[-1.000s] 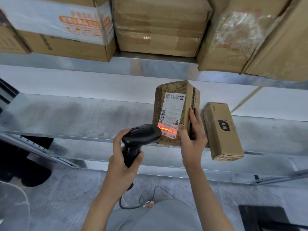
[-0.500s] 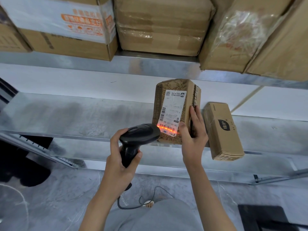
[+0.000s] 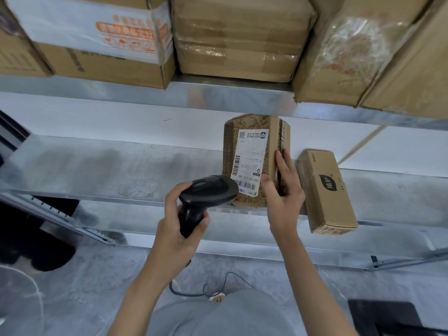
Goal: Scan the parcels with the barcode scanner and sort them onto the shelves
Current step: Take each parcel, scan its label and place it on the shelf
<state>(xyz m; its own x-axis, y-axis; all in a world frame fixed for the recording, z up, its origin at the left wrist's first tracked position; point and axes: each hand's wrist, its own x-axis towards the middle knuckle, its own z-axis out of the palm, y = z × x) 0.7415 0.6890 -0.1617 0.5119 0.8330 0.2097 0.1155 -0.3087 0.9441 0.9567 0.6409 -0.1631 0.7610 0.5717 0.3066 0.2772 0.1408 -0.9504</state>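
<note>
Gone now is the red scan line from the label. Big boxes at 12 o'clock are cut off at the top. On the metal shelf the parcel stands on end, right hand gripping its side. Another box lies at its 3 o'clock. Left hand grips the scanner, which hides the label's corner. Label words are too small to read.

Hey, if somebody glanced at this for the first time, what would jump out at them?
Centre frame, the right hand holds a patterned parcel upright on the metal shelf, its white label facing the camera. The left hand grips a black barcode scanner aimed at that label. Big cardboard boxes crowd the shelf above.
</note>
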